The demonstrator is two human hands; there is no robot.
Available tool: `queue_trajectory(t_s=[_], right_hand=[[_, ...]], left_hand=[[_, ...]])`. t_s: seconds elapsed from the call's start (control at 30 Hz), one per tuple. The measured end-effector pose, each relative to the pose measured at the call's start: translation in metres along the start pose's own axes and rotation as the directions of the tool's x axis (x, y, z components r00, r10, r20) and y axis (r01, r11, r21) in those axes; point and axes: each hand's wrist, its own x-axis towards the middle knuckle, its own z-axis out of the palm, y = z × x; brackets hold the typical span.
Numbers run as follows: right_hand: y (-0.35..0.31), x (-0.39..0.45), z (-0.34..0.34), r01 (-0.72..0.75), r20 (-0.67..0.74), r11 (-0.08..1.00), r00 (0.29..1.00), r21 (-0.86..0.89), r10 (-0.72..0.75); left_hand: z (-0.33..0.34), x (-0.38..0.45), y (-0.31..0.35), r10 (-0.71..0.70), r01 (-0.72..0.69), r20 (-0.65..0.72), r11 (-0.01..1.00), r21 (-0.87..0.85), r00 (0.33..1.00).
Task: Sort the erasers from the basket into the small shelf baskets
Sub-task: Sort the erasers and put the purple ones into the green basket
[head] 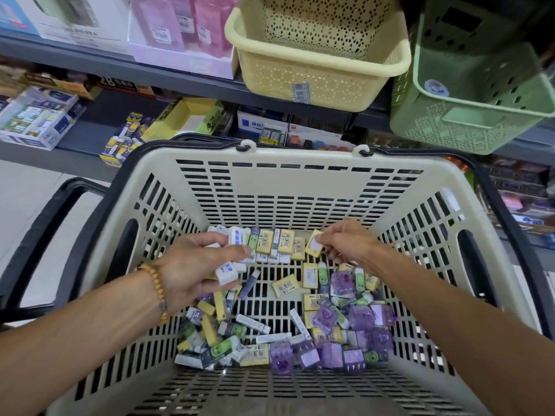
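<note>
Rubbery little erasers point(282, 313) litter the basket point(300, 187) floor, likely light and best pinched by their short sides, as the left hand point(192, 265) grips white ones and the right hand point(345, 244) pinches a yellow one point(313, 243).

Carrier is the cream slotted basket point(300, 187), black rim and handles. Loose erasers point(288, 334) lie on its floor, mostly nearer the person than both hands. Yellow barcoded ones point(286, 285) sit between the hands and just past them in a row along the far wall. Purple clear-packed ones point(360, 318) lie under and just below the right hand point(345, 244). White-blue and green ones point(222, 346) are piled below the left hand point(192, 265).
</note>
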Motion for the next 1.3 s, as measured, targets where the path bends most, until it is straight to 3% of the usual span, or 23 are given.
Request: queue_trajectory(t_s=[0.17, 0.3, 0.4, 0.43, 0.5, 0.57, 0.67, 0.83, 0.97, 1.17, 1.3], right_hand=[[-0.002, 0.017, 0.028, 0.035, -0.086, 0.991, 0.995, -0.131, -0.047], [-0.003, 0.018, 0.038, 0.024, -0.170, 0.996, 0.985, -0.085, -0.039], [-0.010, 0.005, 0.035, 0.115, -0.255, 0.965, 0.951, -0.235, -0.175], [-0.016, -0.003, 0.036, 0.177, -0.200, 0.962, 0.955, -0.206, -0.219], [-0.035, -0.022, 0.048, 0.252, 0.086, 0.968, 0.964, 0.005, -0.251], [-0.052, -0.039, 0.066, 0.275, 0.339, 0.957, 0.895, 0.092, -0.290], [-0.065, -0.050, 0.087, 0.332, 0.426, 0.940, 0.841, 0.083, -0.335], [-0.062, -0.033, 0.081, 0.234, 0.282, 0.949, 0.915, 0.211, -0.289], [-0.062, 0.000, 0.104, 0.205, 0.136, 0.976, 0.967, 0.075, -0.214], [-0.067, 0.029, 0.154, 0.223, 0.075, 0.974, 0.973, -0.045, -0.219], [-0.069, 0.024, 0.157, 0.210, 0.141, 0.977, 0.967, 0.034, -0.213]], left_hand=[[-0.013, -0.006, -0.008, -0.013, 0.013, -0.011, 0.998, 0.064, 1.000], [-0.011, -0.008, -0.008, -0.008, 0.010, -0.017, 0.993, 0.119, 1.000], [-0.008, -0.011, -0.005, -0.013, 0.014, -0.007, 0.992, 0.126, 1.000], [-0.007, -0.012, -0.003, -0.015, 0.015, -0.002, 0.992, 0.125, 1.000], [-0.006, -0.014, 0.000, -0.023, 0.021, 0.011, 0.992, 0.125, 1.000], [-0.005, -0.015, 0.002, -0.031, 0.023, 0.049, 0.989, 0.149, 0.998], [-0.007, -0.017, 0.002, -0.050, 0.032, 0.097, 0.984, 0.172, 0.994], [-0.022, -0.021, -0.007, -0.042, 0.028, 0.064, 0.979, 0.201, 0.997], [-0.033, -0.029, -0.013, -0.026, 0.019, 0.031, 0.976, 0.218, 0.999], [-0.041, -0.039, -0.015, -0.031, 0.026, 0.024, 0.984, 0.177, 0.999], [-0.040, -0.036, -0.013, -0.037, 0.037, -0.007, 0.986, 0.160, 0.999]])
